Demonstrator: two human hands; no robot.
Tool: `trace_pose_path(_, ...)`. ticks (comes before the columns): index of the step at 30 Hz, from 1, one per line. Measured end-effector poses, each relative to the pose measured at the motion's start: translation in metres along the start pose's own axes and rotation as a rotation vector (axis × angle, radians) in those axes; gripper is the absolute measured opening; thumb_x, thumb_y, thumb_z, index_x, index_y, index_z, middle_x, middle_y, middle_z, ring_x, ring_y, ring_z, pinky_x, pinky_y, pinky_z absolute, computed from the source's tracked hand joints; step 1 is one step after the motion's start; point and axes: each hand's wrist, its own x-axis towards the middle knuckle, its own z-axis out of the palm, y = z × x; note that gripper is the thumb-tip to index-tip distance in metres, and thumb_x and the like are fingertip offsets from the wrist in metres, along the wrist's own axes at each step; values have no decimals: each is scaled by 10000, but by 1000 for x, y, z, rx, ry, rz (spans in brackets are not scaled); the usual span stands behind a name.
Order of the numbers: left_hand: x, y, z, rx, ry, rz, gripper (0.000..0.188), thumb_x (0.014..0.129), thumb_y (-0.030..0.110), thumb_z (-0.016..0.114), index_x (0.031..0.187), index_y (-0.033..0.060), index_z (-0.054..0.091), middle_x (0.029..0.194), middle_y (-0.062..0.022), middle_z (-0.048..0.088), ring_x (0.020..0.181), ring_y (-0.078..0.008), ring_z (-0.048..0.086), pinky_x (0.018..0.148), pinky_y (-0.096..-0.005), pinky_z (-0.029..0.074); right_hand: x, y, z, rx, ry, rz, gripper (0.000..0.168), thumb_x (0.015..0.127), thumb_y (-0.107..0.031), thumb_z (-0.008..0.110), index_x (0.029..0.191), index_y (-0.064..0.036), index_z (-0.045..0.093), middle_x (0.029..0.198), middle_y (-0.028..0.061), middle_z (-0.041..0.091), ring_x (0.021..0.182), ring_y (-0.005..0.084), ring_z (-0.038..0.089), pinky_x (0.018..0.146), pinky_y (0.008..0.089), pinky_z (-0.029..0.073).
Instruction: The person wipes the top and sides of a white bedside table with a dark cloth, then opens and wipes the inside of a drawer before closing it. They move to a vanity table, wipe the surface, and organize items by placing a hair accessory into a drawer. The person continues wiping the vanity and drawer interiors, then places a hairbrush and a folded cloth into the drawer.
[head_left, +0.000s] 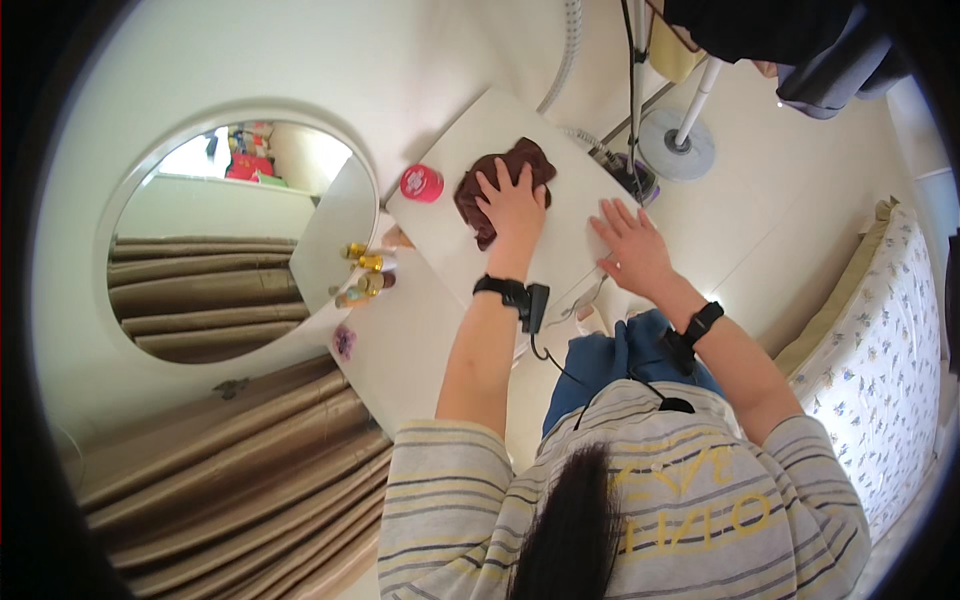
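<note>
A crumpled dark brown cloth (527, 155) lies on the white tabletop (442, 247). My left hand (516, 214) rests on the cloth, palm down, its fingers spread over it. Part of the cloth is hidden beneath that hand. Near the table's right edge, my right hand (636, 251) lies flat with nothing in it. To the left of the cloth stands a small round container with a pink-red lid (421, 184), close to the wall.
A round mirror (240, 240) stands at left beside several small bottles (371, 281) and a purple item (344, 342). Brown curtains (247, 465) hang below. Beyond the table are a pole base (679, 142), a hose (566, 60), and a mattress with a floral cover (885, 360).
</note>
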Motion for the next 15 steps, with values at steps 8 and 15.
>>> trace_pose_path(8,148,-33,-3,-56,-75,-94,591,923,457,531,1475,280,419,1598,-150,201,1413,-543,147,1062,-728,236,0,-10,0,11,10,56,711,796,-287,722,1431,-118,450,1557,144,322,1461,302,267,1170,510,241)
trace_pose_path(15,94,-13,-1,-2,114,203,464,838,370,619,1286,248,601,1431,-66,447,1300,-395,341,909,-640,402,5,-12,-6,29,-49,84,668,806,-260,709,1417,-130,472,1560,140,324,1462,293,273,1170,506,249)
